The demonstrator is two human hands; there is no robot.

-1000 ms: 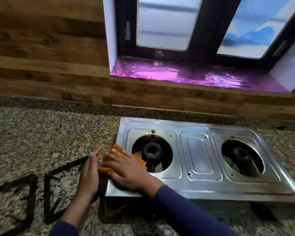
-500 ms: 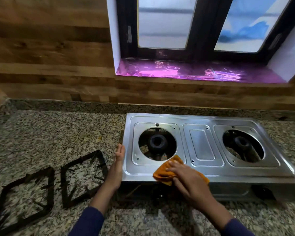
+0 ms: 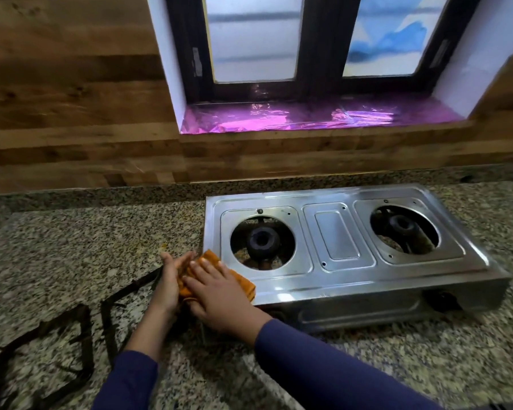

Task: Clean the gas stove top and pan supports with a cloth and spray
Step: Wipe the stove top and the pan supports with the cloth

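Observation:
A two-burner steel gas stove [image 3: 338,241] sits on the granite counter, its pan supports taken off. My right hand [image 3: 219,294] presses flat on a folded orange cloth [image 3: 243,284] at the stove's front left corner. My left hand [image 3: 169,279] stands on edge against the stove's left side, fingers together, touching the cloth's left end. Two black pan supports [image 3: 42,350] lie on the counter to the left; the nearer pan support [image 3: 125,294] is partly hidden by my left arm. No spray bottle is in view.
The granite counter [image 3: 71,247] stretches left and in front of the stove. A wood-panelled wall [image 3: 71,113] rises behind it, with a window whose sill [image 3: 308,116] is lined with shiny purple foil. A stove knob [image 3: 439,300] shows on the front right.
My right hand slid the cloth from the stove's front middle back to the front left corner, beside my left hand. The camera view shifted left and back.

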